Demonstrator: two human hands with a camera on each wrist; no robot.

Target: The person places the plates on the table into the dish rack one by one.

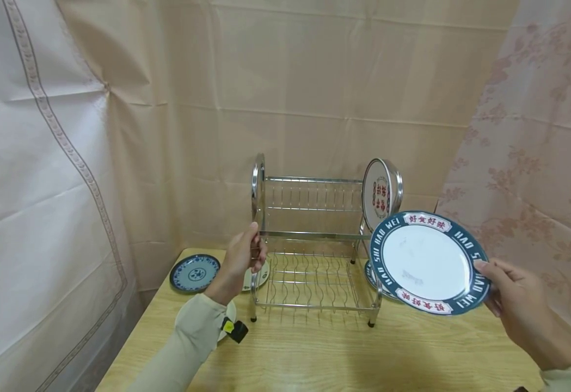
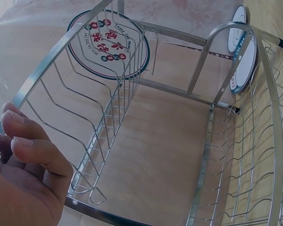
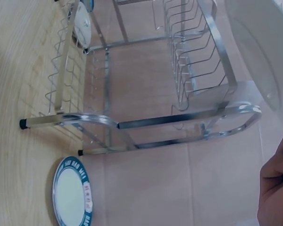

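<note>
My right hand pinches the right rim of a white plate with a dark teal lettered border, tilted up beside the rack's right side; its pale surface fills the upper right of the right wrist view, with the hand below. My left hand is at the left front of the two-tier metal rack, overlapping its left post; in the left wrist view the hand has loosely curled fingers with nothing visible in them. Whether it touches the rack is unclear.
A bowl with red characters stands on edge at the rack's upper right. On the table, a blue patterned plate lies left, pale plates lie near my left hand, and more plates lie partly hidden behind the rack's right side.
</note>
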